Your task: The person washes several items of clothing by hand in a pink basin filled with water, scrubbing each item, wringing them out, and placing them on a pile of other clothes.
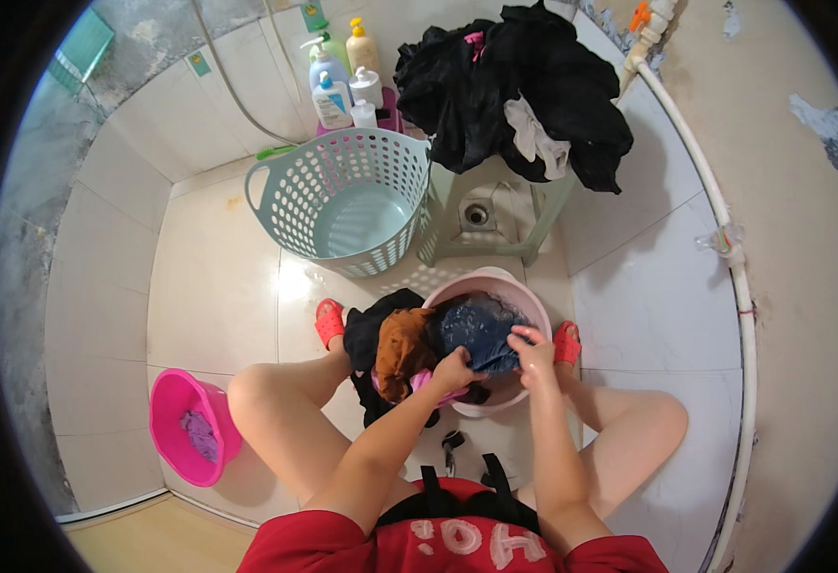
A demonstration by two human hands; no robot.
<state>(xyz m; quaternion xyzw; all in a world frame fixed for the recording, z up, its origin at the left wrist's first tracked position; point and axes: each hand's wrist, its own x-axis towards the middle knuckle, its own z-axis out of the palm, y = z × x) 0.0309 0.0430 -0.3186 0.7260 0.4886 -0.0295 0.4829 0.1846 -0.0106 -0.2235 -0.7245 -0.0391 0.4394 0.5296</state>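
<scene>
A wet dark-blue denim garment (481, 329) lies in a light pink basin (539, 304) on the floor between my feet. My left hand (454, 371) is closed on the cloth's near-left edge. At its right side, my right hand (532, 355) pinches the edge with curved fingers. Dark water and suds show around the denim. A brown garment (402, 349), a black garment (369, 320) and some pink cloth (422, 380) hang over and beside the basin's left side, next to my left forearm. The denim's underside is hidden.
A grey-green laundry basket (290, 215) stands ahead, beside a stool (515, 246) piled with black clothes (524, 76). Pump bottles (331, 100) stand behind. A bright pink bucket (166, 411) holding purple cloth (199, 435) is at left. A white pipe (701, 172) runs along the right wall.
</scene>
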